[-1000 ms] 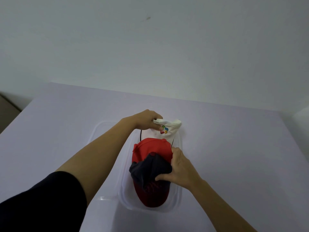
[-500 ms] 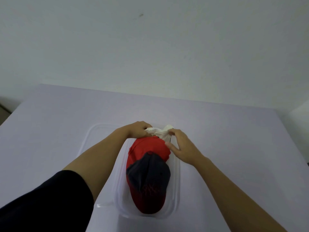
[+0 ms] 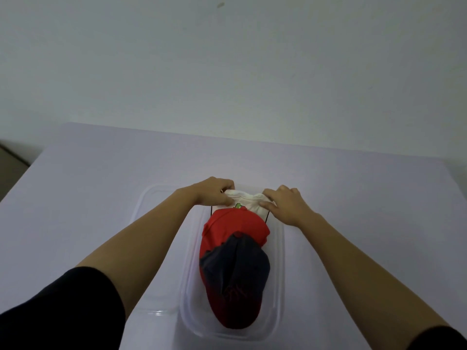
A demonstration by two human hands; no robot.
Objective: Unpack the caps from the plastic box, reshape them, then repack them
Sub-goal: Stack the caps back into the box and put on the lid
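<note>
Both hands on white cap (image 3: 249, 201), far end of box (image 3: 278, 274).
Left hand (image 3: 214, 190) and right hand (image 3: 286, 204) fingers curled, gripping its edges.

1. Shift of the right hand (image 3: 285, 205) off the navy cap (image 3: 235, 266) at the near end of the stack, across to the right edge of the white cap (image 3: 249, 200); fingers now curled over that edge.
2. Release of the navy cap: no longer bunched under fingers, now spread smooth over the red cap (image 3: 235, 223).
3. White cap now gripped from both sides rather than by the left hand (image 3: 214, 192) alone; flatter, with only a green sliver of its coloured logo left showing above the red cap.
</note>
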